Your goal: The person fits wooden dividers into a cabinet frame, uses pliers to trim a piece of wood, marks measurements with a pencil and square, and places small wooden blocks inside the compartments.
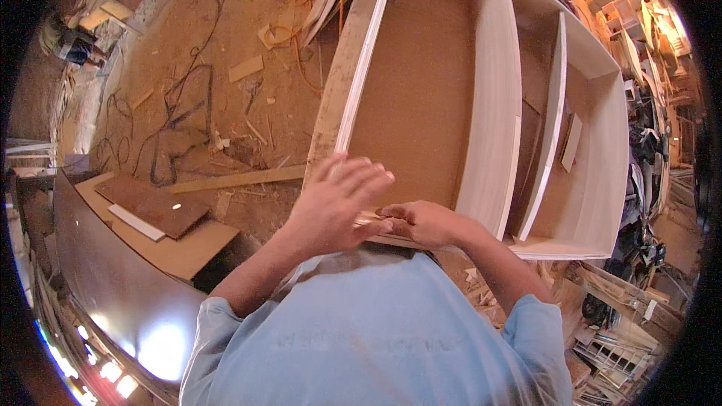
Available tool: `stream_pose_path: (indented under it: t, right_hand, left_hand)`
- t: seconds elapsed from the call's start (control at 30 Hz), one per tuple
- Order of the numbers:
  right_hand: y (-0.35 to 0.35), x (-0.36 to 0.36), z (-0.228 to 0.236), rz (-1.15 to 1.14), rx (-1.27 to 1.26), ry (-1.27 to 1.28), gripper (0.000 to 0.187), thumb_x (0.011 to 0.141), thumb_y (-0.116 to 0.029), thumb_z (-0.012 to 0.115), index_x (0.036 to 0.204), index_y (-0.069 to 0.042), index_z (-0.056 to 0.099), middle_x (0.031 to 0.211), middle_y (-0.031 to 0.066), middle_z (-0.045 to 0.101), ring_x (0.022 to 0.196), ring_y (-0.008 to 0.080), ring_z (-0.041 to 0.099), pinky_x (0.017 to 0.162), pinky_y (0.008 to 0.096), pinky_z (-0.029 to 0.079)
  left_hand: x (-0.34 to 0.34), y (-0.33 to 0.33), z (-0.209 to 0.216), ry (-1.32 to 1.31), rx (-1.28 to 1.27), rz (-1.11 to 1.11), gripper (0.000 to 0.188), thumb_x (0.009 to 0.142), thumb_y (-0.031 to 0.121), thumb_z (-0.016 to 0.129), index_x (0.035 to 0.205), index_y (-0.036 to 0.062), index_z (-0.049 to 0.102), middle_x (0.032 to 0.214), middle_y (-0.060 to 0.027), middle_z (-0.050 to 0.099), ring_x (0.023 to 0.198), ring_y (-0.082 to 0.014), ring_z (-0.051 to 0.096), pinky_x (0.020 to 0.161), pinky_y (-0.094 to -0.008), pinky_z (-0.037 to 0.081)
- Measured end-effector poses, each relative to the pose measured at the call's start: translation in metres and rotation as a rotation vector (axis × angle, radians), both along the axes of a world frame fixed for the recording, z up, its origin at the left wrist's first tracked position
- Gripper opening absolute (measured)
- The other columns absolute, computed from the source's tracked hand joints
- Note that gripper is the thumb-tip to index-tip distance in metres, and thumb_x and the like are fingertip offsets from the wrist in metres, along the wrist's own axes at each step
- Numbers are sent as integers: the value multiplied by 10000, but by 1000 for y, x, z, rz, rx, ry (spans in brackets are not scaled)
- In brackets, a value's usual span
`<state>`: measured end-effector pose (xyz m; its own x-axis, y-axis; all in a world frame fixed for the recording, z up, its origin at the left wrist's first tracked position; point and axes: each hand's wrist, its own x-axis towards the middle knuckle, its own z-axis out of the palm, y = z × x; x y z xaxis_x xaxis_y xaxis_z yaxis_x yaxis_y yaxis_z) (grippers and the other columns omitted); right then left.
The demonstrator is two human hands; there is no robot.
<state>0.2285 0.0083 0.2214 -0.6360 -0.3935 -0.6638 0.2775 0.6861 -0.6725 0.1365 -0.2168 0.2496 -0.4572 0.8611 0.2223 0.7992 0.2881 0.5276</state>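
Head view: a pale wooden cabinet frame [492,131] lies directly in front of the wearer, apparently open face up, with a brown back panel [421,68] and two dividers [546,135]. A loose strip [571,143] rests in the far-right compartment.

Left hand [335,203]: placed over the near-left corner, fingers stretched out and close to one another, not wrapped around anything visible (slight blur noted). Right hand [425,223]: at the near edge just beside it, fingers curled inward. Whether they are clamped on the edge or on a small piece, I cannot determine; the contact is hidden.

Handling, in my judgement: the frame appears bulky and fairly heavy, stiff along its walls, and liable to rack at the corners if pulled from one side. The back panel looks thin and likely to flex; it should not bear a lift. Grip seems best on the outer left wall [363,79] and opposite right wall [606,150], rather than the dividers. Raw wood should offer fair friction, though edges may splinter.
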Motion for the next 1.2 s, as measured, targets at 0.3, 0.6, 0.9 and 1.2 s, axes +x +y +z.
stream_pose_path:
  t: [0.3,0.6,0.9,1.2]
  right_hand:
    - [104,4,55,-658,843,1042,664,884,-313,763,1380,39,497,1302,291,619,1229,414,602,1040,475,481]
    - [143,43,-10,-1033,305,669,612,844,-100,664,1420,-4,480,1259,254,656,1200,392,635,1043,449,473]
    - [104,7,-26,-1039,290,626,676,828,-145,604,1481,-68,452,1258,278,657,1207,444,616,1053,489,478]
    - [98,9,-14,-1025,309,574,709,823,-150,601,1501,-63,414,1218,297,664,1171,459,631,1042,499,483]
  left_hand:
    - [6,24,-12,-142,-661,-281,430,973,471,586,938,54,685,879,-135,724,988,-309,694,1062,-493,435]
    - [21,27,-2,-80,-532,-355,583,953,639,541,979,71,668,837,-163,712,838,-380,704,840,-494,533]
    - [29,26,-25,-100,-514,-258,508,906,606,628,906,101,688,804,-138,712,814,-346,712,724,-464,561]
    - [27,27,-13,-113,-492,-261,584,931,614,587,847,44,680,767,-171,715,778,-355,716,704,-454,558]
